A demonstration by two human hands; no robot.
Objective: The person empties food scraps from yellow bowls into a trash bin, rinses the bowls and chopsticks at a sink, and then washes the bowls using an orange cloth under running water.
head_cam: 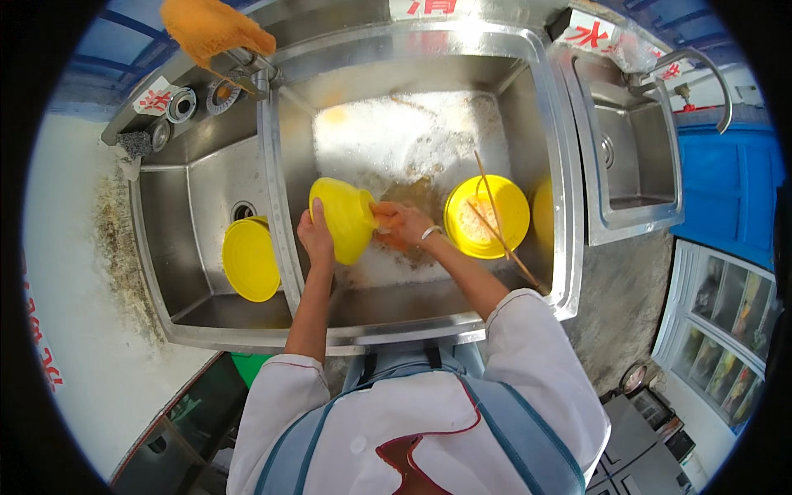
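My left hand [317, 238] grips a yellow bowl [341, 223], tipped on its side over the soapy water [408, 136] of the large middle sink. With my right hand [405, 223] I hold an orange cloth [390, 216] against the bowl's base; part of the cloth is hidden by my fingers. To the right of that hand, another yellow bowl [455, 219] holds foamy liquid. Chopsticks [489, 201] lean across this bowl, one end near the sink's front right corner. In the left sink basin, a yellow bowl stack [250, 263] stands beside the drain.
A steel divider [272, 185] separates the left and middle basins. Another orange cloth [213, 31] hangs over the tap at the back. Drain strainers [181, 105] and a steel wool scourer [134, 143] sit on the left ledge. A smaller sink [637, 142] with a curved faucet [721, 80] stands right.
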